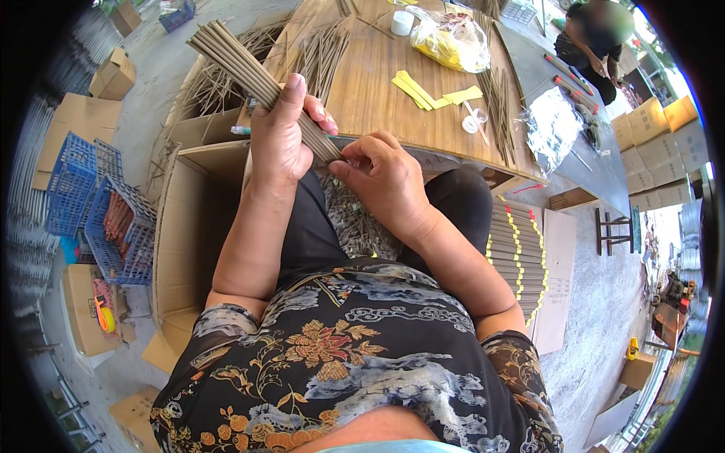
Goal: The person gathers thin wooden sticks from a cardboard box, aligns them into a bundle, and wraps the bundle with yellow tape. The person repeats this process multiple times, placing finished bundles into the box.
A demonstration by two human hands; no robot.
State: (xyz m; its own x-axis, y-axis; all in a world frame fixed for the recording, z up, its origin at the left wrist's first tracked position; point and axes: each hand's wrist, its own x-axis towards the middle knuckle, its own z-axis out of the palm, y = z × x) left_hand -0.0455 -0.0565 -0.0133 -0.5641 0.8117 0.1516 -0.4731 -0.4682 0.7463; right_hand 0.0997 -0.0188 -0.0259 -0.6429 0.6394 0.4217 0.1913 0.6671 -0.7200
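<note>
My left hand [283, 132] is wrapped round a bundle of thin brown sticks [234, 62], which look like incense sticks. The bundle slants from the upper left down toward my lap. At its lower end my right hand [385, 177] is closed, with thumb and fingertips pinching the stick ends. Loose sticks of the same kind [321, 64] lie on the wooden table [370, 98] just beyond my hands. Yellow paper strips [414, 90] rest farther right on the tabletop.
An open cardboard box [200, 211] stands at my left, with blue crates [124, 253] beyond it. Bundled sticks with yellow bands [521, 253] lie at my right. A clear bag with yellow contents [453, 45] sits on the table. Another person [593, 45] is at the far right.
</note>
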